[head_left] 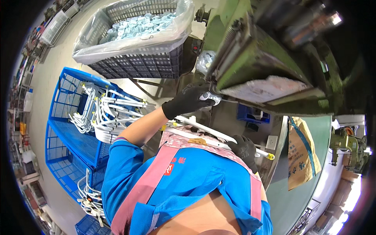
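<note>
— What is being handled?

— A long white tube with a bent metal fitting at one end and a yellow tip at the other (207, 131). It lies slantwise across the person's front, just before the lower front edge of the big green metal machine (250, 51). A second white tube lies right beside it, touching or nearly so.

— And the left hand?

— The left hand (187, 101), in a black knit glove, reaches up to the machine's front edge. Its fingers are curled and pinch the shiny metal fitting at the tube's upper end, right against the machine.

— The right one?

— The right hand (244, 150), also black-gloved, is wrapped around the tube near the yellow tip, low by the pink apron strap (150, 176). The fingers look folded over it; how tightly, I cannot tell.

— What else is about?

— To the person's left, stacked blue wire-mesh baskets (62, 117) hold many more white bent tubes. Beyond them stands a dark plastic crate lined with clear film (137, 58), filled with small pale blue parts. A brown paper sack (301, 152) hangs at the right.
</note>
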`<state>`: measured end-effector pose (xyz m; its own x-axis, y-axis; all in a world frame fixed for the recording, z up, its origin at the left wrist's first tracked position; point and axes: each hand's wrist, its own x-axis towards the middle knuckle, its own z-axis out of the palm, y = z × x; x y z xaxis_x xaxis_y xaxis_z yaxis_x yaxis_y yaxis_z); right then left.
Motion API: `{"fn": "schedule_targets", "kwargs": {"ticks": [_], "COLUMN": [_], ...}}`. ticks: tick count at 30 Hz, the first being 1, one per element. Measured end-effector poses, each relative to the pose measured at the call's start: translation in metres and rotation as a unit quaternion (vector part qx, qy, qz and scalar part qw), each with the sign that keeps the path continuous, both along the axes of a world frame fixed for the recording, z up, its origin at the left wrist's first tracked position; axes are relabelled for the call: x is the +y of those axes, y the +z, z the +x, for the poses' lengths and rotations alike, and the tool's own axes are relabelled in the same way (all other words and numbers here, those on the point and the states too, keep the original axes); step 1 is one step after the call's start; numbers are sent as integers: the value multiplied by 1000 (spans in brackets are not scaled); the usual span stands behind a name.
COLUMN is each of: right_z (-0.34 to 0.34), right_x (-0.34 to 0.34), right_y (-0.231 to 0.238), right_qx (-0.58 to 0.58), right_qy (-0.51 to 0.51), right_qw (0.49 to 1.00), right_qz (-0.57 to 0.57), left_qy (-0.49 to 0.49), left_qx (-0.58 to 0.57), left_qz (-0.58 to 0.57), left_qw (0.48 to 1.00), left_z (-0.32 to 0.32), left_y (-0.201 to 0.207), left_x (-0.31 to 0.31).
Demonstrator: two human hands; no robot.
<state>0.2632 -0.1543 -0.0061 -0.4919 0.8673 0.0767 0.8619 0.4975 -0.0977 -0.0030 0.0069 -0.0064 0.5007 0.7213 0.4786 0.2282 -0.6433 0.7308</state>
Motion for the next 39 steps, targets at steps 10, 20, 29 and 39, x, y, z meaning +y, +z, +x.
{"fn": "schedule_targets", "kwargs": {"ticks": [10, 20, 29, 39], "right_z": [32, -4, -20, 8], "right_x": [-13, 34, 90, 123], "right_y": [-10, 24, 25, -36], "right_qx": [14, 76, 138, 129], "right_qy": [-27, 37, 33, 78], "right_qw": [1000, 996, 990, 984], "right_qz": [-1, -9, 2, 96], "left_qy": [108, 87, 219, 244], "left_qx": [73, 169, 85, 74], "left_qz": [5, -254, -196, -157], "left_qw": [991, 948, 952, 954], "left_z": [6, -103, -119, -115], "left_y": [-56, -17, 1, 8], "left_x": [-15, -67, -55, -22]}}
